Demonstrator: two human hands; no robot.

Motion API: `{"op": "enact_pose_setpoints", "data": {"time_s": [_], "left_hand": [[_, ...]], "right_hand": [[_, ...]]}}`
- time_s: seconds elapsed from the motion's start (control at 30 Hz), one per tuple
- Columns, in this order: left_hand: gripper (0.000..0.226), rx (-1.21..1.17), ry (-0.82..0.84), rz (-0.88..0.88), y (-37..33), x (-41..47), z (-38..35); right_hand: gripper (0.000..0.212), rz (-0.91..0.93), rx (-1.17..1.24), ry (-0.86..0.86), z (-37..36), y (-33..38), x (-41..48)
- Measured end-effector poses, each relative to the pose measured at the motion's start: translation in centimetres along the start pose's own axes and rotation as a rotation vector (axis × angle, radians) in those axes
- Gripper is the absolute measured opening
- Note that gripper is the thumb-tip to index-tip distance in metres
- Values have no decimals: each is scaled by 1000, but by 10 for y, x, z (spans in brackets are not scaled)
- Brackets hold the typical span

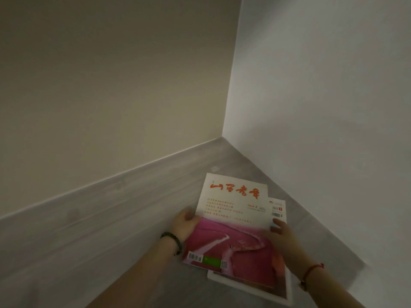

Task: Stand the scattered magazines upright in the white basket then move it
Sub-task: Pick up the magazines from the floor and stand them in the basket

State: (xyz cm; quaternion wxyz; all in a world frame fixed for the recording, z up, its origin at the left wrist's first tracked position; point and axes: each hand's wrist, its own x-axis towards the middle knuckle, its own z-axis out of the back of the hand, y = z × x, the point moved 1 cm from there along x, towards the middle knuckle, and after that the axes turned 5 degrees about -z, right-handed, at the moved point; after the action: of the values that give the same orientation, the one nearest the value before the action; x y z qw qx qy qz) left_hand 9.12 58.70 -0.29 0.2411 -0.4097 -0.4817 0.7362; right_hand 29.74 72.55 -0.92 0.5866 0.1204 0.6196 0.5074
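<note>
A magazine (pixel 233 221) with a white top, red title characters and a pink lower half lies on top of a second magazine (pixel 278 211), whose white edge shows at the right and below. Both rest on the grey floor in a room corner. My left hand (pixel 185 225), with a dark bead bracelet on the wrist, grips the top magazine's left edge. My right hand (pixel 281 233), a red string on its wrist, holds the right side of the stack with fingers on the magazines. The white basket is out of view.
Two pale walls meet in a corner (pixel 222 136) just beyond the magazines. A grey skirting board (pixel 111 196) runs along the left wall. Grey floor (pixel 311 230) stretches to the right of the stack, bounded by the right wall.
</note>
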Motion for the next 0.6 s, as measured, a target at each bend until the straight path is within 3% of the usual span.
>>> {"op": "enact_pose_setpoints", "data": {"time_s": [0.07, 0.17, 0.2, 0.43, 0.6], "left_hand": [[20, 21, 77, 22, -1, 5, 0], [35, 112, 62, 1, -2, 7, -2], [34, 109, 59, -37, -4, 6, -3], [31, -287, 133, -219, -27, -11, 29], [32, -424, 66, -270, -35, -36, 88]], "right_hand": [[60, -53, 49, 2, 2, -2, 7], [22, -41, 6, 50, -3, -4, 9], [19, -19, -30, 59, -5, -4, 9], [26, 104, -11, 24, -22, 17, 3], [18, 304, 130, 201, -68, 63, -25]]}}
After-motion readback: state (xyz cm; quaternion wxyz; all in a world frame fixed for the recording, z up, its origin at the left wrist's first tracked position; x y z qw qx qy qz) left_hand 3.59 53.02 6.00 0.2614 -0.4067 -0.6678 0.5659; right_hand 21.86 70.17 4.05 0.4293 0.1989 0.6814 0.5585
